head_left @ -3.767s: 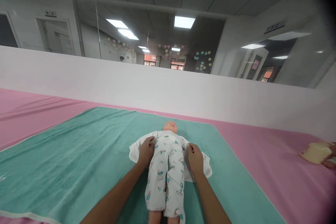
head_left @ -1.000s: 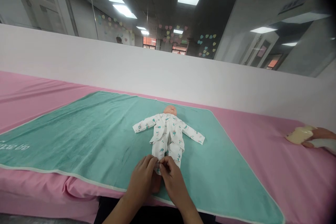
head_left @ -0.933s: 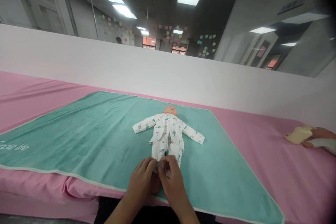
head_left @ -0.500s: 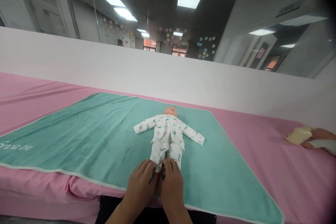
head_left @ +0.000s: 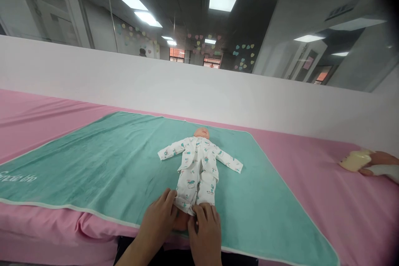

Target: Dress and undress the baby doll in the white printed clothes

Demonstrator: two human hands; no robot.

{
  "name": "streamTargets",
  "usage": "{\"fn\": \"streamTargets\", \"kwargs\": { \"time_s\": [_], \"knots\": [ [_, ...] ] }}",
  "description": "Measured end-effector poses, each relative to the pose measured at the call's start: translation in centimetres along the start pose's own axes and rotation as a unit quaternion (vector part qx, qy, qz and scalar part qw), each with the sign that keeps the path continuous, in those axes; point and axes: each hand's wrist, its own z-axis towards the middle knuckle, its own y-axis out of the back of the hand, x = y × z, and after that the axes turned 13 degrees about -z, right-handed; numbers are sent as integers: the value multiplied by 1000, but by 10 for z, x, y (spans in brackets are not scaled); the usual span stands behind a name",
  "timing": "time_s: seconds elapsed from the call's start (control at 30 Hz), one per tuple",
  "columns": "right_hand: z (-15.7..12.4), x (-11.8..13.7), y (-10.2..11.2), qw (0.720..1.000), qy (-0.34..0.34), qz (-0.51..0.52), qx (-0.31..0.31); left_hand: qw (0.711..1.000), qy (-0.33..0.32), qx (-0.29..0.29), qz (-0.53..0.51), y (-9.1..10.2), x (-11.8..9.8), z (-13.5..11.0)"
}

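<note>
A baby doll (head_left: 202,133) lies on its back on a green towel (head_left: 124,166), its head away from me and its arms spread. It wears a white printed jacket (head_left: 202,156) and matching trousers (head_left: 188,185). My left hand (head_left: 160,214) pinches the outer edge of the cuff on the doll's left-side leg in view. My right hand (head_left: 205,224) grips the inner edge of that same cuff, close to the other leg. Between my hands a bare doll foot shows below the cuff. The other foot is hidden behind my right hand.
Pink sheet (head_left: 311,166) covers the surface under the towel. At the far right lies a second doll (head_left: 382,160) with a cream-coloured diaper or cloth (head_left: 355,161). A white wall (head_left: 187,87) with glass above it runs along the back.
My hands have moved apart, the left one outward to the left. The trouser cuff between them is now spread wide and flatter, and more of the doll's foot shows.
</note>
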Motion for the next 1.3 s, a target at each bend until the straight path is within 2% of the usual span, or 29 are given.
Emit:
{"fn": "streamTargets", "kwargs": {
  "time_s": [0.17, 0.37, 0.43, 0.6, 0.77, 0.87, 0.97, 1.1, 1.2, 1.3],
  "knots": [
    [13, 5, 6, 999, 23, 49, 3, 996, -12, 10, -89, -1, -11, 14],
    [19, 1, 6, 995, 18, 94, 28, 997, -50, 18, -55, 0, -18, 24],
    [15, -1, 3, 995, 25, 86, 32, 998, -51, 22, -24, -2, -14, 21],
    [6, -8, -5, 999, 21, 25, -12, 998, -47, 47, 15, -6, -2, 2],
    [-1, -8, -8, 1000, -7, 4, -13, 997, -1, 71, -15, -3, 3, -12],
    [-9, -7, -8, 999, -6, 16, -40, 995, 17, 86, -42, 1, 2, -18],
    [-19, -5, -10, 997, 30, 17, -73, 996, -21, 69, -42, 1, 4, -26],
    [-33, -3, -11, 992, 77, 8, -102, 996, -92, 12, -14, -10, 12, -37],
    [-41, -2, -9, 992, 82, 7, -93, 992, -129, -11, 2, -16, 14, -45],
    [-48, -5, -5, 993, 79, 20, -82, 985, -172, -16, -4, -15, 10, -49]
  ]
}}
